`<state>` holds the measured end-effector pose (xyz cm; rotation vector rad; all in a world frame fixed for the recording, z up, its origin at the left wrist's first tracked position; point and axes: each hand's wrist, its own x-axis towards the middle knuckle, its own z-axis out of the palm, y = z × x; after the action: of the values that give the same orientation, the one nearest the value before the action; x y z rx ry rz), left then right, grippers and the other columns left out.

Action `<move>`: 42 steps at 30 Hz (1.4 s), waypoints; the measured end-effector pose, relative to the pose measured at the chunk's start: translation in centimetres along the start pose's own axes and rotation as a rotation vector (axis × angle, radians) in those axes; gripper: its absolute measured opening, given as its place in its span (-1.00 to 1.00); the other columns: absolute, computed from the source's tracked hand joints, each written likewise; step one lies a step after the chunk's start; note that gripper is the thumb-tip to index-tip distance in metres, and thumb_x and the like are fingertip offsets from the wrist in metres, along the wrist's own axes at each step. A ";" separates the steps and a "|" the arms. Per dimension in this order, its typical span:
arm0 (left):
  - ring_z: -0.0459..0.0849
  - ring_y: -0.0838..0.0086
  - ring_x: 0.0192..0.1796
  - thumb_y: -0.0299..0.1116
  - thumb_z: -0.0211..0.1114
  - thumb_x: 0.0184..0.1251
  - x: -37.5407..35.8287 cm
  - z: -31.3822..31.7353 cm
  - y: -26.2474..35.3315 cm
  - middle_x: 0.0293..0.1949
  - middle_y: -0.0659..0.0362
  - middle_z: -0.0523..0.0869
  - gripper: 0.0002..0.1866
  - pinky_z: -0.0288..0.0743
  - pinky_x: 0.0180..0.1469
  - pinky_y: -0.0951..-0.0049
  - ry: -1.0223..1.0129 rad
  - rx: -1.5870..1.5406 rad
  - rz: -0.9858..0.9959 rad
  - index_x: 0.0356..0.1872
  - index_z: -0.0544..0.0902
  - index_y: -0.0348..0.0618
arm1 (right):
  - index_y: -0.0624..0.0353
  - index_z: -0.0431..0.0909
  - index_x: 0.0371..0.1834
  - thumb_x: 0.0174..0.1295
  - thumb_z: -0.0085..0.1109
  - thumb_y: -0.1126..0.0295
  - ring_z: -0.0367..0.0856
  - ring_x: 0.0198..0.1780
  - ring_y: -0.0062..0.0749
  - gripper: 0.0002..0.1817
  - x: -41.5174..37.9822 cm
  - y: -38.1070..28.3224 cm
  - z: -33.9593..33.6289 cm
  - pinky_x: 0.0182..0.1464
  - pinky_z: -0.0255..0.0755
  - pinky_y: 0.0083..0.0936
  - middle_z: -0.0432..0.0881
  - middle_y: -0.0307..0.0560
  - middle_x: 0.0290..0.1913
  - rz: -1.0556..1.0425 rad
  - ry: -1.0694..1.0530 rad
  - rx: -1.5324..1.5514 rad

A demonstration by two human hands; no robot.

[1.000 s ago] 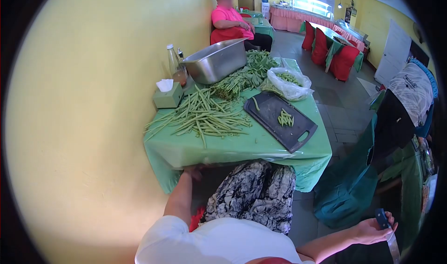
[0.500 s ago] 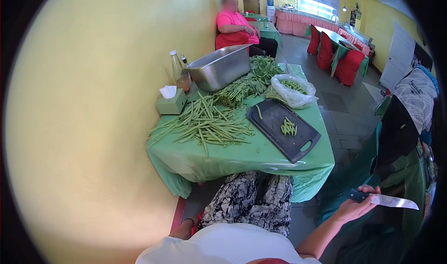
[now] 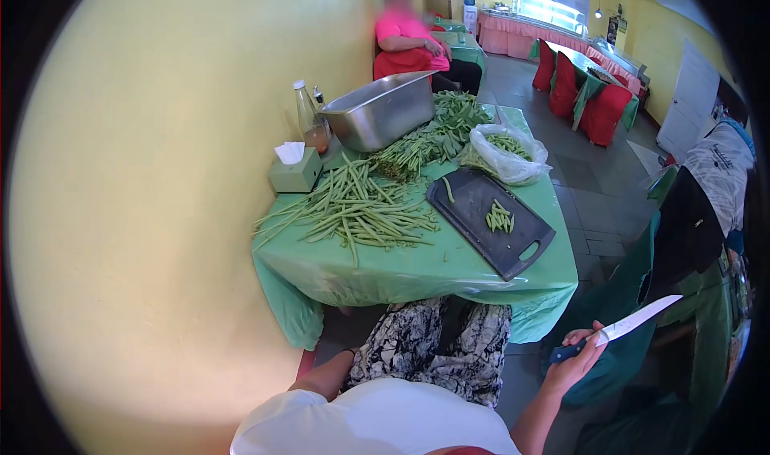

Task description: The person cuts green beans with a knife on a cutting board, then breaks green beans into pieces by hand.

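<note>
My right hand (image 3: pixel 579 362) holds a knife (image 3: pixel 638 318) by its dark handle, off the table's right front corner, the blade pointing up and right. Only my left forearm (image 3: pixel 327 375) shows, beside my patterned trousers; the hand itself is hidden. On the green-covered table (image 3: pixel 385 274) lies a dark cutting board (image 3: pixel 491 222) with a small group of cut bean pieces (image 3: pixel 500 217) and one longer piece. Left of the board spreads a pile of long green beans (image 3: pixel 361 210). A plastic bag (image 3: pixel 511 155) with cut beans stands behind the board.
Leafy greens (image 3: pixel 449 130), a metal pan (image 3: pixel 381 111), a bottle (image 3: pixel 309 118) and a tissue box (image 3: pixel 295 168) stand toward the back. A seated person (image 3: pixel 405 42) in pink is beyond. The wall (image 3: pixel 160 214) runs along the left; draped cloths hang at right.
My right hand has moved left with the knife, and the blade has tilted from nearly level to pointing up and right. My left forearm has shifted slightly up.
</note>
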<state>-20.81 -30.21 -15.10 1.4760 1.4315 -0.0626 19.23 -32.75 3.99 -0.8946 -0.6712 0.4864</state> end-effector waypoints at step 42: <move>0.62 0.28 -0.19 -0.33 0.04 0.42 7.3 -7.1 6.6 -0.08 0.07 0.69 -0.66 0.48 -0.14 0.40 0.089 0.056 -0.041 0.09 0.58 -0.27 | 0.28 0.44 0.07 0.38 -0.16 0.43 0.28 -0.56 -0.62 -0.72 13.8 7.7 7.9 -0.45 0.19 -0.69 0.39 -0.28 -0.59 0.209 -0.311 -0.574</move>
<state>-17.86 -18.69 -12.58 1.5109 1.5436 -0.0634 22.42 -15.46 5.58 -1.4563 -1.0347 0.6413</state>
